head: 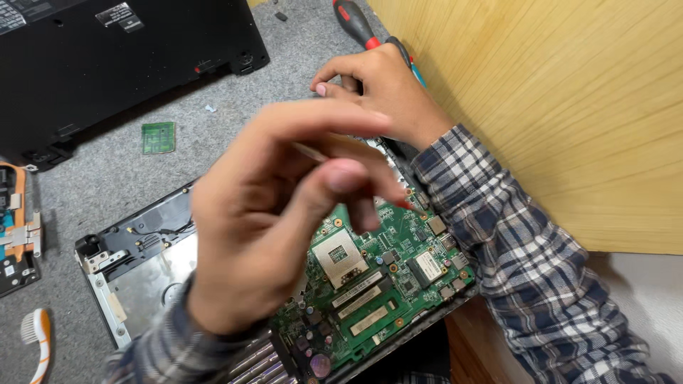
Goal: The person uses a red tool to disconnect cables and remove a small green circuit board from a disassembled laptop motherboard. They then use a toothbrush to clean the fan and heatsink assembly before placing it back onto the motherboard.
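An opened laptop base (135, 267) lies on the grey mat (114, 171) near its front edge, tilted so its long side runs from lower left up toward the wooden panel (555, 107) on the right. A green circuit board (370, 284) fills the right half of the base, with a square silver socket (340, 256) near its middle and pale slots below it. The left hand (277, 220) hangs above the board, blurred, its fingers loosely curled with thumb and fingertips close together; whether anything is pinched between them I cannot tell, though a thin pale sliver shows beside the fingers. The right hand (380, 96) sits further back, at the far corner of the base, knuckles up and fingers bent down onto the edge there; what it presses or grips is hidden under the fingers, so its hold cannot be told either. Of the two, the left hand is nearer the socket, which lies just below and to the right of its fingertips. A screwdriver (356, 23) with a black and red handle lies just behind the right hand, pointing away toward the back edge. A black laptop cover (121, 64) occupies the far left corner, a small green chip card (158, 137) lies loose on the mat before it, and a white and orange brush (37, 338) rests at the near left edge.
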